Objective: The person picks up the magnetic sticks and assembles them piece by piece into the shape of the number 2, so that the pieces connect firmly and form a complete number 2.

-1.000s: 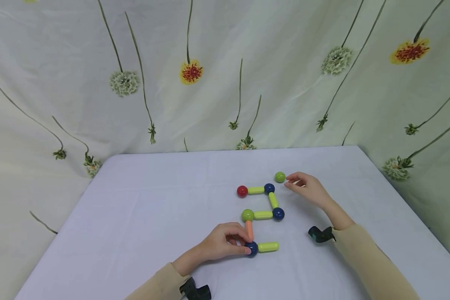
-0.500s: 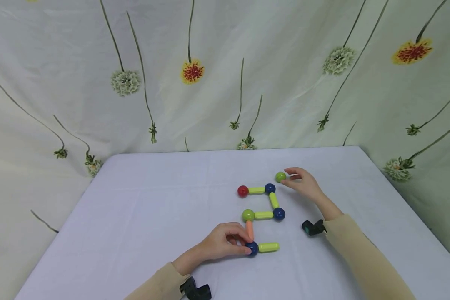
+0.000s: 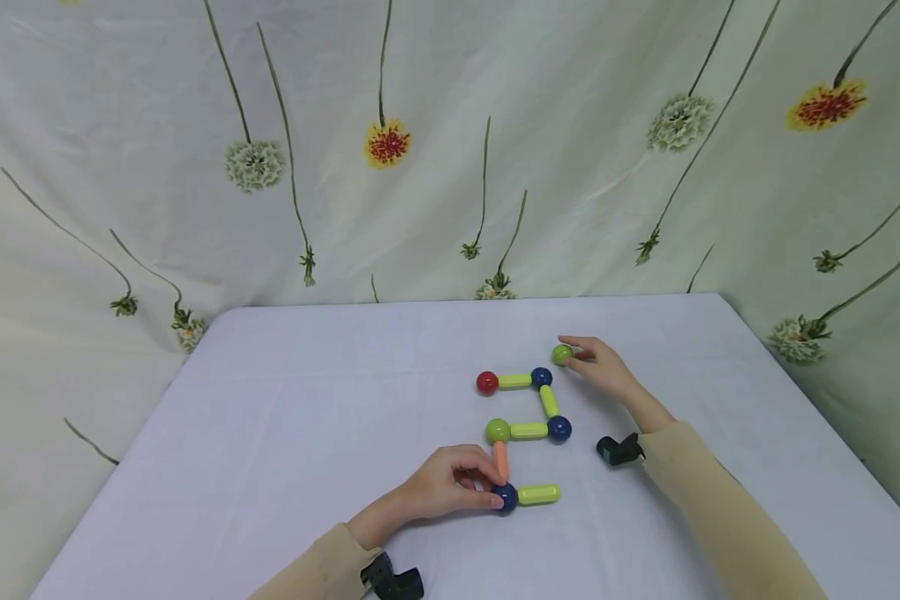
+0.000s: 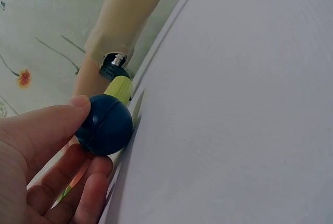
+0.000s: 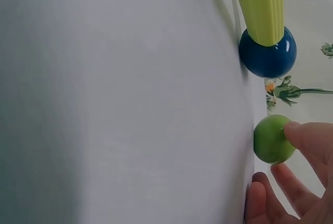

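My left hand [image 3: 450, 483] pinches a dark blue ball [image 3: 505, 497] at the near end of a chain of balls and rods. An orange rod [image 3: 500, 461] runs from that ball to a green ball [image 3: 498, 430], and a yellow-green rod [image 3: 538, 495] sticks out to its right. Behind the chain, a separate green ball [image 3: 562, 355] lies on the table, pinched between thumb and finger of my right hand [image 3: 600, 365]. Its thumb presses the ball's side in the right wrist view, with a fingertip [image 5: 278, 169] at the ball's lower edge.
The chain continues through a yellow-green rod [image 3: 528, 431], a blue ball [image 3: 559, 429], another rod [image 3: 549, 401], a second blue ball [image 3: 542, 377] and a rod [image 3: 515, 381] to a red ball [image 3: 487, 382]. A white cloth covers the table [image 3: 307, 417]; a flowered curtain [image 3: 435, 167] hangs behind.
My right hand has moved left onto the loose green ball, and its thumb and finger have come together on it. The left hand and the chain stay put.
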A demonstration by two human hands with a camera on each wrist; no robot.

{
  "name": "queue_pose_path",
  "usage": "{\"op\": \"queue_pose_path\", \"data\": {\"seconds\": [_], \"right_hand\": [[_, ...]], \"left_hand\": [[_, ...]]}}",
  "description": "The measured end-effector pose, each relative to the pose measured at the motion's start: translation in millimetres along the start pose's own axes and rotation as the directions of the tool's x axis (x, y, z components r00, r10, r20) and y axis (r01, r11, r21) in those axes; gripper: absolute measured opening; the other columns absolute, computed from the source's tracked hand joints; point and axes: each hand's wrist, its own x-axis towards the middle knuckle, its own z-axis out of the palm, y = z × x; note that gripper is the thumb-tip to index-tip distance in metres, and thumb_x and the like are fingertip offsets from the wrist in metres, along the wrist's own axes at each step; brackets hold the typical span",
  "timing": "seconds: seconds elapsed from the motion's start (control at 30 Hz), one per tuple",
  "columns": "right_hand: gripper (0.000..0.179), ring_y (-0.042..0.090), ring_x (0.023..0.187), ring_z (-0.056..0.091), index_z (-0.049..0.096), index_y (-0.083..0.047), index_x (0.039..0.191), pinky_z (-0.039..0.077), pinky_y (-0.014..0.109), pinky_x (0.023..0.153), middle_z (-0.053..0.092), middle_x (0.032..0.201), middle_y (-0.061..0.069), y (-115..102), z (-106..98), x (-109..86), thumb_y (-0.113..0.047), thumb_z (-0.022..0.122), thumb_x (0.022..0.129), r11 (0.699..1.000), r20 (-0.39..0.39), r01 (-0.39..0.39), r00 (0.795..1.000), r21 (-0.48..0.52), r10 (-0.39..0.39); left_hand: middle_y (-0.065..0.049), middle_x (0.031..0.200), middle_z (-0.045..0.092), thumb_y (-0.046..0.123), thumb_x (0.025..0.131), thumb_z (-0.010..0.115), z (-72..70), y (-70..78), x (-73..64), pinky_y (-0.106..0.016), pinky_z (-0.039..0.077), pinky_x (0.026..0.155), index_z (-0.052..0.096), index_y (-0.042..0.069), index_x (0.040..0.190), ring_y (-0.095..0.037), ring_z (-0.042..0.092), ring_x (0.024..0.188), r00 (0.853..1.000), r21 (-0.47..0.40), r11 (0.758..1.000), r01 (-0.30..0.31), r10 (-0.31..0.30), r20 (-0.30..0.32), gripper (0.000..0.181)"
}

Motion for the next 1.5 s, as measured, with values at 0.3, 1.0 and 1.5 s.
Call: {"op": "queue_pose_path", "data": {"seconds": [0.3,1.0,1.5], "right_hand": [[0.041,0.039,0.115,0.049,0.052,-0.004,0.131,0.039,0.052,0.095,0.048,0.133,0.020,1,3,3.8,-0.018,0.059,0.092,1.000,-0.009,-0.004,1.000,-0.009,0.004],[0.044,0.040,0.117,0.046,0.042,0.004,0.133,0.042,0.048,0.093,0.045,0.133,0.026,-6,4,-14.3,-0.019,0.052,0.097,0.997,-0.033,-0.050,0.998,0.061,0.052],[0.041,0.035,0.107,0.055,0.045,0.004,0.129,0.051,0.036,0.081,0.053,0.123,0.021,-24,1,-66.2,-0.019,0.055,0.096,0.976,-0.070,0.112,0.992,0.188,-0.100]], "left_hand": [[0.003,0.091,0.065,0.015,0.077,0.079,0.1,-0.2,-0.3,-0.023,0.051,0.067,0.072,0.011,0.094,-0.010,0.061,0.080,1.000,-0.008,1.000,-0.016,0.016,0.001,0.019],[-0.009,0.090,0.066,0.001,0.076,0.076,-1.5,31.8,-3.3,-0.023,0.050,0.066,0.070,0.001,0.091,-0.027,0.061,0.080,1.000,-0.017,1.000,0.001,-0.001,-0.007,0.016],[-0.011,0.090,0.065,0.001,0.077,0.075,-1.6,28.4,-2.8,-0.023,0.050,0.066,0.070,0.001,0.092,-0.029,0.061,0.081,1.000,-0.015,1.000,-0.002,0.002,0.002,0.016]]}}
